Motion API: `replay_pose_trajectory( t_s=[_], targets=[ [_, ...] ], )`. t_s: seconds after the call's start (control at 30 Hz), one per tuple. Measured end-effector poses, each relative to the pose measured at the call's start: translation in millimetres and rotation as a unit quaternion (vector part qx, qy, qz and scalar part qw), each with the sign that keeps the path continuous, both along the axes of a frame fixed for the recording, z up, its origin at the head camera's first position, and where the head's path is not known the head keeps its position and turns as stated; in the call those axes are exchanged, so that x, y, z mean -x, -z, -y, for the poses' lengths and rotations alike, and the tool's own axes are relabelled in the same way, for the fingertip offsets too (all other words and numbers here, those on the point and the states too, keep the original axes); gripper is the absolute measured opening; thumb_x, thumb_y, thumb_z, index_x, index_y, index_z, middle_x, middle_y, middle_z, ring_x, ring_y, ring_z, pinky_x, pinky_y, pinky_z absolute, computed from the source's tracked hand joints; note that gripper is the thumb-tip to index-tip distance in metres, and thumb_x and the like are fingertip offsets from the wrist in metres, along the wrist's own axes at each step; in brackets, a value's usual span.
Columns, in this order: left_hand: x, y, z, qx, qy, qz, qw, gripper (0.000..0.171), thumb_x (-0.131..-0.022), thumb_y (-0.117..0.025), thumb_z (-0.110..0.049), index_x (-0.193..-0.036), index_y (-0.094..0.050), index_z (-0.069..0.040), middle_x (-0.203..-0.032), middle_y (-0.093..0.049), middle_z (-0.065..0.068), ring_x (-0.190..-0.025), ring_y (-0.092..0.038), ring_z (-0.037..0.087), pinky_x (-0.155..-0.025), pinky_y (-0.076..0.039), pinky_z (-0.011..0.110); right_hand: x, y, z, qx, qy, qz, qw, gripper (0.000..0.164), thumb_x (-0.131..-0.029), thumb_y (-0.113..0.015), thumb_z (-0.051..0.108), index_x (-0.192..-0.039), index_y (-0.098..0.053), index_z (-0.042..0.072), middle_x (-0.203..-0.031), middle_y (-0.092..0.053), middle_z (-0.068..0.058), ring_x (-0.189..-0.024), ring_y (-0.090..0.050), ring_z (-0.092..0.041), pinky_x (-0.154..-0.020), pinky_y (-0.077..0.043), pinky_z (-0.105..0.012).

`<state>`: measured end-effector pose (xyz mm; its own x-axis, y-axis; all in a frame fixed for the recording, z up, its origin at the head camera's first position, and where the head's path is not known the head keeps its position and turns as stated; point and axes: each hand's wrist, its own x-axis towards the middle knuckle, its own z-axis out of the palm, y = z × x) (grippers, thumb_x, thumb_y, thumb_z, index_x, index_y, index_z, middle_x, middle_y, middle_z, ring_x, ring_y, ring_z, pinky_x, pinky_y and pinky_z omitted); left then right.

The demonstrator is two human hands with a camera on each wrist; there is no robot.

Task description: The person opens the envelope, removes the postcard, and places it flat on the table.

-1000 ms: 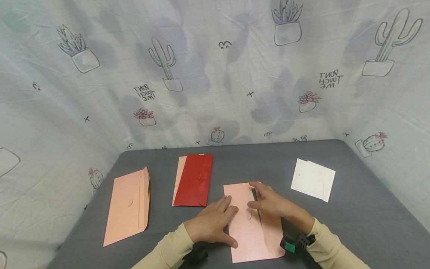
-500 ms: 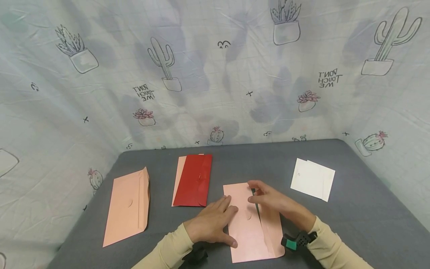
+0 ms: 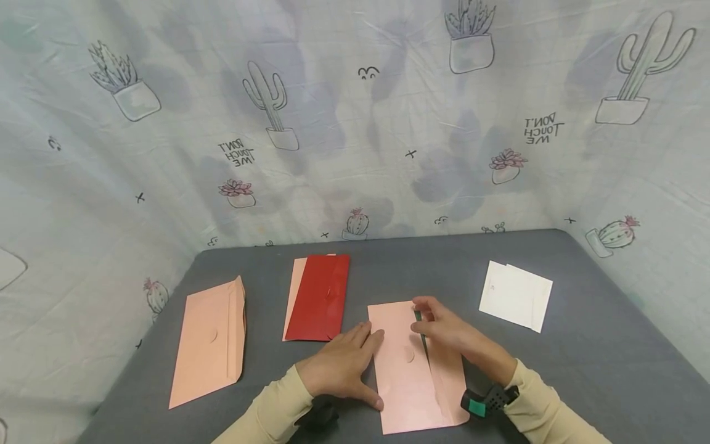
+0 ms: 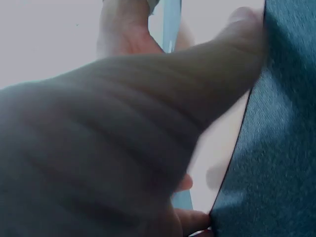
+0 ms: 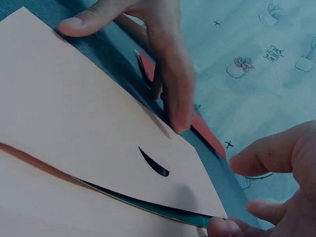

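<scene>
A pink envelope [image 3: 399,370] lies before me with its flap [image 3: 448,385] folded out to the right. A dark green strip [image 3: 418,317] shows in the gap along the flap. My left hand [image 3: 341,364] spreads along the envelope's left edge, thumb and fingertips right at the edge. My right hand [image 3: 446,330] is over the top of the flap fold, thumb and forefinger apart. In the right wrist view one fingertip [image 5: 224,227] touches the envelope's corner by the green strip; a curved slot [image 5: 155,163] is cut in the envelope.
A red envelope [image 3: 322,302] overlaps a pink one [image 3: 295,290] at the back. Another pink envelope [image 3: 202,342] lies at the left. White envelopes [image 3: 516,296] lie at the right on the grey table [image 3: 582,364]. A printed cloth [image 3: 333,123] hangs behind.
My left hand has slid left from atop the envelope to its edge. The right thumb has moved up closer to the forefinger. The envelope has barely moved.
</scene>
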<state>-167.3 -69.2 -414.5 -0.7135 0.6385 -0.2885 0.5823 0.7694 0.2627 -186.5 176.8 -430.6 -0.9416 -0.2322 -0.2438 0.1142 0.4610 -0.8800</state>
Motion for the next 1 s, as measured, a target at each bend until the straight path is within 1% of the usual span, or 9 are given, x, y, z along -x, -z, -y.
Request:
replay_pose_trajectory(
  t_s=[0.13, 0.2, 0.27, 0.33, 0.53, 0.67, 0.83, 0.9, 1.0],
  targets=[
    [-0.5, -0.1, 0.1, 0.024, 0.005, -0.013, 0.9996, 0.116, -0.066, -0.087, -0.061, -0.157, -0.032, -0.014, -0.166, -0.030, 0.014, -0.154, -0.031, 0.032, -0.121, -0.033, 0.051, 3.2, 2.6, -1.9, 0.023, 0.002, 0.003, 1.000, 0.064, -0.095, -0.064, 0.019, -0.150, -0.037, 0.000, -0.152, -0.045, -0.023, -0.141, -0.039, -0.045, -0.099, -0.051, -0.047],
    [-0.5, -0.3, -0.4, 0.029, 0.004, -0.014, 0.9995, 0.116, -0.066, -0.086, -0.062, -0.157, -0.032, -0.015, -0.166, -0.029, 0.013, -0.154, -0.030, 0.031, -0.122, -0.033, 0.050, 4.5, 3.5, -3.2, 0.041, 0.003, 0.010, 0.999, 0.064, -0.095, -0.064, 0.018, -0.150, -0.037, 0.000, -0.152, -0.044, -0.024, -0.141, -0.038, -0.045, -0.092, -0.053, -0.041],
    [-0.3, -0.1, -1.0, 0.033, 0.006, -0.017, 0.9993, 0.116, -0.066, -0.086, -0.063, -0.157, -0.032, -0.015, -0.166, -0.028, 0.013, -0.154, -0.029, 0.031, -0.122, -0.033, 0.050, 5.0, 3.8, -4.4, 0.057, 0.005, 0.017, 0.998, 0.064, -0.096, -0.064, 0.018, -0.151, -0.036, 0.000, -0.153, -0.042, -0.025, -0.140, -0.040, -0.044, -0.089, -0.052, -0.038],
    [-0.3, -0.6, -1.6, 0.035, 0.008, -0.020, 0.9992, 0.116, -0.066, -0.087, -0.063, -0.157, -0.033, -0.015, -0.166, -0.029, 0.013, -0.154, -0.030, 0.032, -0.121, -0.033, 0.050, 5.3, 4.0, -5.5, 0.065, 0.004, 0.022, 0.998, 0.065, -0.097, -0.063, 0.019, -0.152, -0.034, 0.000, -0.154, -0.040, -0.026, -0.138, -0.043, -0.042, -0.091, -0.052, -0.039],
    [-1.1, -0.4, -1.1, 0.046, 0.011, -0.025, 0.9986, 0.111, -0.067, -0.085, -0.064, -0.156, -0.038, -0.018, -0.167, -0.028, 0.013, -0.154, -0.029, 0.031, -0.122, -0.033, 0.049, 6.1, 3.9, -6.8, 0.095, 0.002, 0.025, 0.995, 0.064, -0.099, -0.060, 0.020, -0.152, -0.031, 0.001, -0.154, -0.038, -0.026, -0.136, -0.050, -0.039, -0.107, -0.048, -0.049],
    [-0.8, -0.5, -1.4, 0.052, 0.011, -0.021, 0.9984, 0.109, -0.067, -0.083, -0.066, -0.156, -0.038, -0.021, -0.167, -0.027, 0.012, -0.155, -0.028, 0.031, -0.122, -0.032, 0.049, 6.2, 4.2, -6.4, 0.122, 0.011, 0.034, 0.992, 0.063, -0.099, -0.058, 0.015, -0.152, -0.029, -0.001, -0.155, -0.036, -0.029, -0.133, -0.054, -0.039, -0.105, -0.051, -0.047],
    [-0.2, -0.7, -2.0, 0.057, 0.005, -0.013, 0.9983, 0.110, -0.068, -0.082, -0.066, -0.157, -0.036, -0.022, -0.168, -0.025, 0.011, -0.156, -0.026, 0.031, -0.123, -0.031, 0.050, 4.2, 5.0, -4.5, 0.113, 0.015, 0.039, 0.993, 0.068, -0.097, -0.057, 0.015, -0.154, -0.025, -0.005, -0.158, -0.032, -0.032, -0.134, -0.053, -0.041, -0.109, -0.047, -0.052],
    [-0.2, -0.4, -1.8, 0.058, 0.004, -0.011, 0.9982, 0.110, -0.068, -0.082, -0.066, -0.157, -0.036, -0.022, -0.168, -0.025, 0.010, -0.156, -0.026, 0.031, -0.123, -0.031, 0.050, 3.7, 6.3, -4.5, 0.111, 0.002, 0.042, 0.993, 0.068, -0.098, -0.056, 0.015, -0.154, -0.024, -0.006, -0.158, -0.032, -0.032, -0.132, -0.055, -0.039, -0.108, -0.047, -0.053],
    [-0.6, -0.2, -1.2, 0.060, 0.004, -0.010, 0.9981, 0.110, -0.068, -0.081, -0.067, -0.158, -0.036, -0.022, -0.168, -0.025, 0.010, -0.156, -0.026, 0.030, -0.123, -0.031, 0.049, 3.9, 9.7, -5.6, 0.118, -0.023, 0.046, 0.992, 0.061, -0.100, -0.053, 0.016, -0.151, -0.031, -0.010, -0.148, -0.048, -0.031, -0.121, -0.064, -0.032, -0.101, -0.053, -0.047]
  ],
)
